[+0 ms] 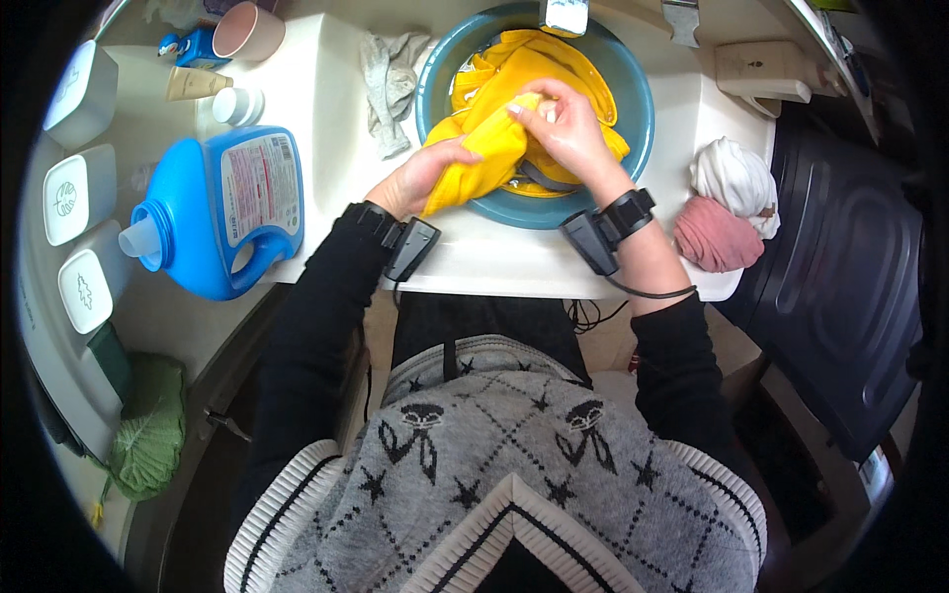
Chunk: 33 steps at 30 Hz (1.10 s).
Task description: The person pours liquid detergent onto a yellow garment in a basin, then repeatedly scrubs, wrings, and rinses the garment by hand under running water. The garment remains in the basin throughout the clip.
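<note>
A wet yellow cloth garment (545, 63) lies bunched in a round blue-green plastic basin (643, 111), which stands in a white sink (474, 270). My left hand (426, 174) grips a stretch of the garment over the basin's left front rim. With thumb and fingers, my right hand (567, 130) pinches a raised fold of it above the middle of the basin. A grey part of the cloth shows beneath my right wrist. Some water glints around the fabric. The garment hides most of the basin's bottom.
A grey sock-like cloth (389, 93) lies left of the basin. Further left are a blue detergent bottle (189, 215) on its side, a pink cup (248, 31) and white containers (81, 193). Rolled white (734, 185) and pink (718, 233) cloths sit at right. A faucet (565, 16) overhangs the basin's back rim.
</note>
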Each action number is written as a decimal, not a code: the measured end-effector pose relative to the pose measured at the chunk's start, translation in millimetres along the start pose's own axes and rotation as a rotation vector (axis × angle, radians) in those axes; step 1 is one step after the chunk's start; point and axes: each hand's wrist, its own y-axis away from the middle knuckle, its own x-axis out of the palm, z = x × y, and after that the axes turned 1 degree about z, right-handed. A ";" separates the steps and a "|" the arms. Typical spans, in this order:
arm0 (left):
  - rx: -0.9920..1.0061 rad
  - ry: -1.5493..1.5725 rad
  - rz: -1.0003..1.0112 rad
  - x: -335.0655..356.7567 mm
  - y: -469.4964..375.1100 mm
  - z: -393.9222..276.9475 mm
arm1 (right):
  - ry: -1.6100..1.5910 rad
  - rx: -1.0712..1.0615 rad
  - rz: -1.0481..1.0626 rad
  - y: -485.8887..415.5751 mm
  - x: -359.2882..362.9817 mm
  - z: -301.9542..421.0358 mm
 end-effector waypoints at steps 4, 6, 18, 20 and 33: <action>0.072 0.701 0.197 4.5 -12.9 26.4 | -0.190 -0.015 -0.323 23.7 35.4 8.4; 0.167 0.816 0.239 7.9 -12.0 41.7 | 0.074 -0.278 -0.205 41.8 56.2 3.6; 0.159 0.815 -0.217 16.7 0.5 67.4 | 0.535 -0.443 0.186 73.3 86.1 8.6; 0.097 0.835 -0.007 15.6 0.4 67.6 | 0.599 -0.358 0.143 66.3 82.6 2.7; 0.123 0.873 0.141 14.8 -0.3 65.5 | 0.591 -0.250 -0.103 38.1 84.7 -25.0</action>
